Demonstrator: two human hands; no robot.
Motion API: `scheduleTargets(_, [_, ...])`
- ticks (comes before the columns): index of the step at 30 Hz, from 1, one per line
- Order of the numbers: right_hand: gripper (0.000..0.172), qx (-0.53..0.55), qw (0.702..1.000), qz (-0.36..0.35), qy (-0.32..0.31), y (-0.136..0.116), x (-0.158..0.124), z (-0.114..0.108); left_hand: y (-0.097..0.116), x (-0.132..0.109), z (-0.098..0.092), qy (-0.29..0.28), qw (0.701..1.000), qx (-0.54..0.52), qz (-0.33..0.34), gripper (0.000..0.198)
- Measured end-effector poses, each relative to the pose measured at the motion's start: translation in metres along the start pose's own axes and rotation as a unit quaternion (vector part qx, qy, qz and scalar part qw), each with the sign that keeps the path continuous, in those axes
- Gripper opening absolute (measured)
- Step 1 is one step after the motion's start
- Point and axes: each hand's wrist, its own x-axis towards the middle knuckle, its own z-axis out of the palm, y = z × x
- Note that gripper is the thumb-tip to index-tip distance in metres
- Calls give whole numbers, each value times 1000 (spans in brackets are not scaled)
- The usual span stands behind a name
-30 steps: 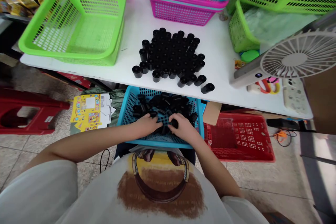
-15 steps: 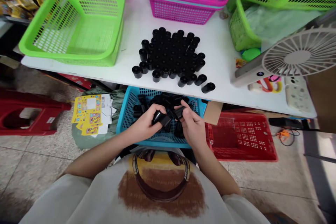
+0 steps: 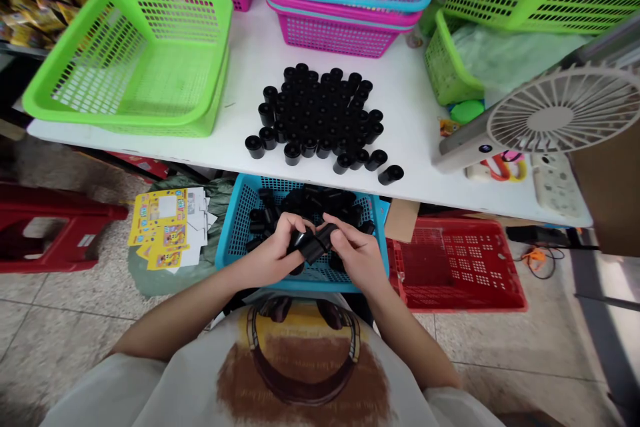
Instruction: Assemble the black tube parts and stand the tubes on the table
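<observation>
My left hand (image 3: 283,252) is closed around a black plastic piece (image 3: 311,250) with a shiny rounded end. My right hand (image 3: 359,255) pinches a second black plastic part (image 3: 326,235), which meets the left-hand piece end to end; whether they are joined I cannot tell. Both hands are over a blue basket (image 3: 227,240) that holds several loose black parts (image 3: 320,199). Beyond it, on the white table (image 3: 240,73), many short black cylinders (image 3: 320,113) stand upright in a cluster.
A green basket (image 3: 210,100) sits at the table's left, with stacked blue and pink baskets (image 3: 340,40) at the back. A handheld fan (image 3: 545,117) is at the right. Below are a red crate (image 3: 460,267), a red stool (image 3: 55,227) and yellow printed cards (image 3: 165,227).
The two black pieces have come together end to end between my hands, where they were at an angle before. My hands are slightly lower, and the whole view has shifted a little.
</observation>
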Motion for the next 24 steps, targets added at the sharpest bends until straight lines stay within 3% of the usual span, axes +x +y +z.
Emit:
scheduleTargets(4, [46,-119,975,-154,-104,-9,2,-5,-1,2,-5,9,995,101,-25,28])
scheduleTargets(7, [32,-279,907,-226,-219,-14,-1,-6,0,1,-12,-65,981,159,-86,28])
scheduleTargets(9, [25,-354,863,-270,-240,-16,-5,-4,2,-2,-19,-114,973,171,-106,27])
scheduleTargets(11, [22,-374,846,-303,-230,-18,-8,-4,5,-5,-27,-139,971,165,-101,31])
scheduleTargets(14, [20,-354,859,-321,-186,-22,-4,-13,9,-9,-36,-133,981,58,-127,40])
scheduleTargets(16, [25,-344,868,-338,-121,-24,6,-27,12,-10,-36,-69,981,-100,-153,40])
scheduleTargets(19, [30,-344,860,-370,65,-24,32,-51,17,-6,-29,65,937,-310,-146,39])
scheduleTargets(21, [37,-346,849,-354,183,-21,53,-63,19,-1,-22,108,910,-376,-135,38])
scheduleTargets(24, [47,-415,828,-295,235,-14,78,-71,21,3,-14,128,890,-421,-119,36])
